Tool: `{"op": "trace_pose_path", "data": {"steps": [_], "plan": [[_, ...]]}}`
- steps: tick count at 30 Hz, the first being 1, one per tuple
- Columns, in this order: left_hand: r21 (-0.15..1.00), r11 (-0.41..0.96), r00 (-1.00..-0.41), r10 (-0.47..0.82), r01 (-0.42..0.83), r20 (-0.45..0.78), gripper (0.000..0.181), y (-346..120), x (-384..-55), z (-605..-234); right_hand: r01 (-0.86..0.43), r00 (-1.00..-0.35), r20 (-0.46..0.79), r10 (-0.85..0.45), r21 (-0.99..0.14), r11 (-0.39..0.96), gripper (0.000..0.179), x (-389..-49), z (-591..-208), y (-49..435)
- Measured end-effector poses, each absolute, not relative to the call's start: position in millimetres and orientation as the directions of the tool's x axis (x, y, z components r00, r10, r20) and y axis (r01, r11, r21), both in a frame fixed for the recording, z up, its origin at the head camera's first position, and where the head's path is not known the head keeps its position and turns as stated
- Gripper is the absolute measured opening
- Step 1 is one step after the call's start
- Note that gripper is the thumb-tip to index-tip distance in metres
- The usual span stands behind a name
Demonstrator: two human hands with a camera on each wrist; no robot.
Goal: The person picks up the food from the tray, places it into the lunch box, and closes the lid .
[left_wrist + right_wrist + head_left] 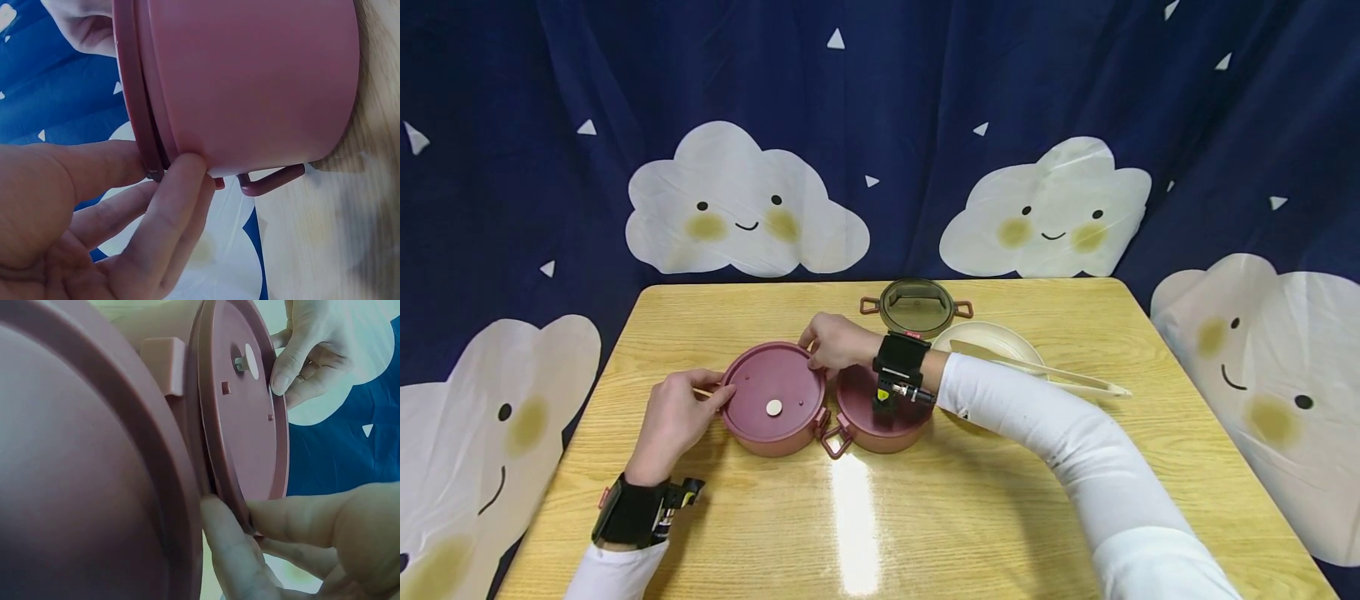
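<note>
A round pink lid (775,383) with a small pale knob (773,407) lies over the mouth of the left pink pot (262,81). My left hand (681,412) pinches the lid's left edge, thumb on the rim and fingertips against the pot wall. At the far right edge of the lid, my right hand (842,342) pinches the rim between thumb and fingers. In the right wrist view a narrow dark gap runs between lid and pot. A second pink pot (883,437) stands close beside the first, partly hidden under my right wrist.
Behind the pots is a dark see-through lid (917,310) between two pink handles. On the right, a cream pan (973,335) lies with a long pale wooden utensil (1037,365) across it. Handles (837,440) of both pots meet between them. A curtain borders the wooden table (760,533).
</note>
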State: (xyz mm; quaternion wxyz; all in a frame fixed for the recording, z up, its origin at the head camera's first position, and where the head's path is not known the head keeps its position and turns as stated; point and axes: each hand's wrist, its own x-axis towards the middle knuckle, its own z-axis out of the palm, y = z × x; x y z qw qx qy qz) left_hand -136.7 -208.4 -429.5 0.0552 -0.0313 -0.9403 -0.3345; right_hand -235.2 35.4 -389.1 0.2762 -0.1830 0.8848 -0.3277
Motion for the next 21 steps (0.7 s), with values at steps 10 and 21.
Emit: {"op": "trace_pose_path", "data": {"steps": [10, 21], "plan": [[0.633, 0.77, -0.994, 0.018, 0.081, 0.106, 0.026, -207.9, -138.4, -431.1, -0.158, -0.766, -0.385, -0.515, -0.664, 0.731, 0.034, -237.0, -391.5, 35.9], [0.639, 0.766, -0.995, 0.006, 0.072, 0.105, 0.023, -208.4, -140.2, -433.4, -0.249, -0.752, -0.356, -0.555, -0.626, 0.739, 0.031, -237.8, -392.1, 34.5]]}}
